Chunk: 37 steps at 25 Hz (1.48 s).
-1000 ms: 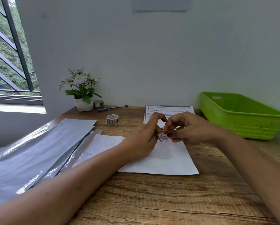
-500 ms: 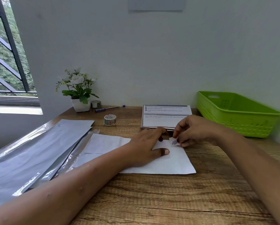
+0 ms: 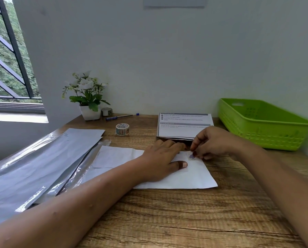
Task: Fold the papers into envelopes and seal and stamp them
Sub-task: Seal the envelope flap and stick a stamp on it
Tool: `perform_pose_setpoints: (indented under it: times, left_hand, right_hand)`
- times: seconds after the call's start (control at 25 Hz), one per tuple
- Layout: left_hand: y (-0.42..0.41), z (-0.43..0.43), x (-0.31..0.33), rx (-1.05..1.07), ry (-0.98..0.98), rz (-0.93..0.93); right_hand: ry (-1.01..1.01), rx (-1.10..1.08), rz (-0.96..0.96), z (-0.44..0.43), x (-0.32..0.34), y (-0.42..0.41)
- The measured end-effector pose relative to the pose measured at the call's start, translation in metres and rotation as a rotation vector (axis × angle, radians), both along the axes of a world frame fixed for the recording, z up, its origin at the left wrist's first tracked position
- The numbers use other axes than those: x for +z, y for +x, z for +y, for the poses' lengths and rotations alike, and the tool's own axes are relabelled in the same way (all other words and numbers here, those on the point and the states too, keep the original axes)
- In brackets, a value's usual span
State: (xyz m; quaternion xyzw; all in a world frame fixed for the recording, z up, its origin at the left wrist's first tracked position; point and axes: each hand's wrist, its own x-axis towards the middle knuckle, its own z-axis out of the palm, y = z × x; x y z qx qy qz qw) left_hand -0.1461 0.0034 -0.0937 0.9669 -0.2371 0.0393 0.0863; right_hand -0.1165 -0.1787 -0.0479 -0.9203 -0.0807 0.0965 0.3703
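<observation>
"One folded white paper (image 3: 194,178), lying on the tabletop (image 3: 185,221) beneath the left hand (image 3: 160,161). Heavy?"

"Hardly. Thin, light, limp at the edges, likely to slide on smooth wood grain unless pinned. Hence that left hand spread flat and pressing down, thumb out toward the right hand (image 3: 214,144)."

"And the right?"

"Curled, thumb and fingertip pinched on a small stamp (image 3: 191,156), just ahead of the left thumb, low over the paper's far corner. Touching or hovering, cannot tell."

"Best hold on something so tiny?"

"By the rim only, probably. Presumably sticky underneath, and flimsy enough to curl or fold onto itself. Then a press from the centre outward."

"Anything else nearby?"

"Glossy, crinkly silver sheets (image 3: 42,167) outboard of the left forearm. A patterned tape roll (image 3: 122,129) beyond the left hand. Printed pages (image 3: 183,127) just past both hands. A rigid, perforated green plastic basket (image 3: 264,126) beyond the right wrist."
</observation>
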Motion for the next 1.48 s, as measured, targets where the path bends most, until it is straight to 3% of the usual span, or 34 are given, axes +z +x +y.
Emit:
perform_pose_setpoints:
  times: [0.44,0.92,1.16,1.48]
  left_hand:
    - [0.000,-0.002,0.002,0.003,0.039,0.024]
    - [0.002,-0.006,0.005,0.011,0.093,0.053]
    - [-0.008,-0.011,0.009,0.000,0.157,-0.085]
    - [-0.010,-0.012,0.009,0.015,0.180,-0.104]
  right_hand:
    - [-0.171,0.023,-0.119,0.005,-0.003,0.000]
    - [-0.307,-0.141,-0.181,0.010,-0.009,0.004]
    - [-0.282,-0.088,-0.053,0.008,-0.002,0.001]
    - [-0.365,0.015,0.022,0.007,0.003,-0.008]
